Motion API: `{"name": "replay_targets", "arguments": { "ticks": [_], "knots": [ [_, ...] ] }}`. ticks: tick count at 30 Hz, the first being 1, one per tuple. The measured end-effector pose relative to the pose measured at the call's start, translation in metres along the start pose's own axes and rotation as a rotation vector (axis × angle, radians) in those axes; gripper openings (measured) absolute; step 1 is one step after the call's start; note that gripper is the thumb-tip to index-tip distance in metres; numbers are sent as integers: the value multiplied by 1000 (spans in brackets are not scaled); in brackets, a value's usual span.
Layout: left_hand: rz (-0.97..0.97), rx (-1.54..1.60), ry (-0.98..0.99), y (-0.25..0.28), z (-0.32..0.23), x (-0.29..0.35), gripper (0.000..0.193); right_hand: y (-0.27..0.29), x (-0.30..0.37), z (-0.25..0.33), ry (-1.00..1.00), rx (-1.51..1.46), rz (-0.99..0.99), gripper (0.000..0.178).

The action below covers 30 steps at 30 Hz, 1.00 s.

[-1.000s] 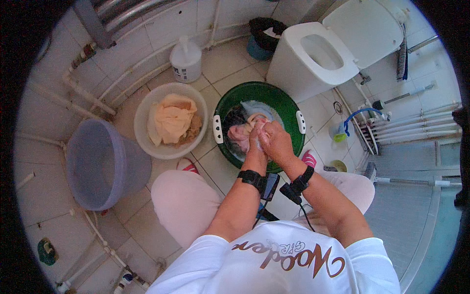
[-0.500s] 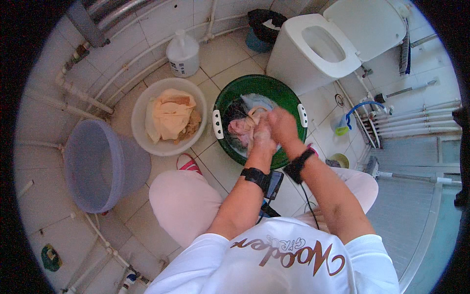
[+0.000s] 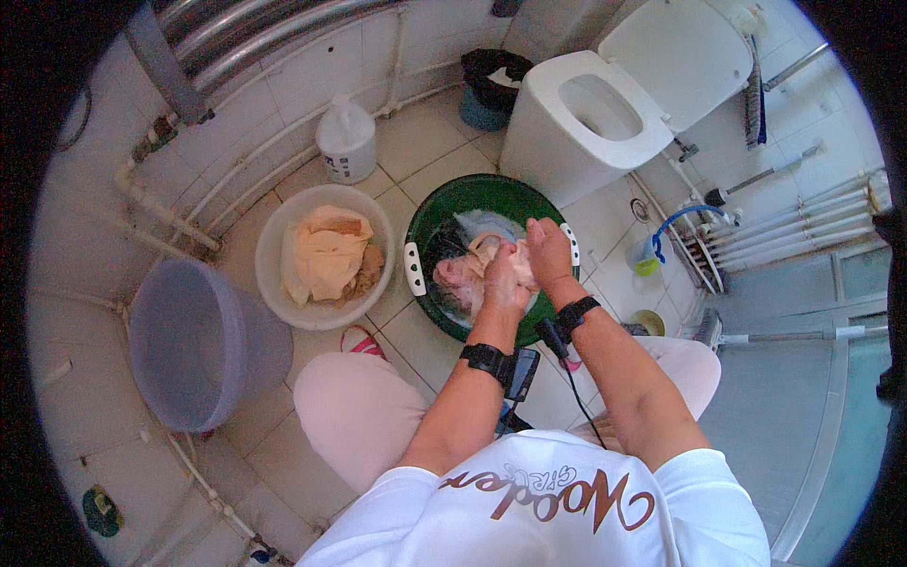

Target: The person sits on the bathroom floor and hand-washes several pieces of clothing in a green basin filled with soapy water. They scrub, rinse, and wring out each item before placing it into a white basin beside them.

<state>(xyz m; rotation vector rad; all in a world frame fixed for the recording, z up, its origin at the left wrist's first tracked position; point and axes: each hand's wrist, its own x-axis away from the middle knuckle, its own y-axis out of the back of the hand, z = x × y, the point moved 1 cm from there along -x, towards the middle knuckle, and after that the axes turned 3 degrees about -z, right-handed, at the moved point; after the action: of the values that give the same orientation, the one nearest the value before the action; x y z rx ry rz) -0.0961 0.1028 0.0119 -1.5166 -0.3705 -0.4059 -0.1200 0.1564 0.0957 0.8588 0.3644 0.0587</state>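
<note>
A green basin point(image 3: 444, 197) with white handles stands on the floor in front of me, holding sudsy water and wet laundry. My left hand point(image 3: 507, 276) is closed on a pale pinkish wet garment point(image 3: 459, 276) over the basin's middle. Just right of it my right hand point(image 3: 552, 253) is closed too, its fist raised against the same garment near the right handle. The cloth bunches between the two fists; its exact shape is hidden by my fingers. Light blue fabric point(image 3: 487, 225) lies at the far side in the water.
Left of the green basin is a white basin point(image 3: 267, 269) with cream and brown cloth point(image 3: 326, 248). Further left stands a purple tub point(image 3: 179, 340). A white jug point(image 3: 347, 146), a black-lined bin point(image 3: 487, 83) and a toilet point(image 3: 548, 123) stand behind. A long-handled brush point(image 3: 709, 327) is at right.
My right hand, blurred and close over the left before, has moved slightly right and now shows as a distinct fist. The whole view has shifted, so the basin sits lower in the picture.
</note>
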Motion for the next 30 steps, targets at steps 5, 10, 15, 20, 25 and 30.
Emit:
{"name": "replay_targets", "arguments": {
  "ticks": [5, 10, 15, 20, 25, 30],
  "knots": [
    [272, 30, -43, -12, -25, 21, 29, 3, 17, 25, 363, -21, 45, 25],
    [194, 43, -66, -20, -8, 34, 32, -1, 10, 29, 509, 226, -100, 19],
    [207, 62, 24, -26, -9, 33, 38, -11, -1, 11, 645, 149, -28, 25],
    [275, 62, -51, -24, -13, 43, 45, -6, 16, 21, 523, 163, 125, 37],
    [359, -1, 11, -38, 4, 47, 41, 8, -9, 20, 281, 238, 114, 36],
    [287, 51, -36, -43, -8, 54, 40, 7, 13, 26, 461, 193, 280, 37]
  ]
}}
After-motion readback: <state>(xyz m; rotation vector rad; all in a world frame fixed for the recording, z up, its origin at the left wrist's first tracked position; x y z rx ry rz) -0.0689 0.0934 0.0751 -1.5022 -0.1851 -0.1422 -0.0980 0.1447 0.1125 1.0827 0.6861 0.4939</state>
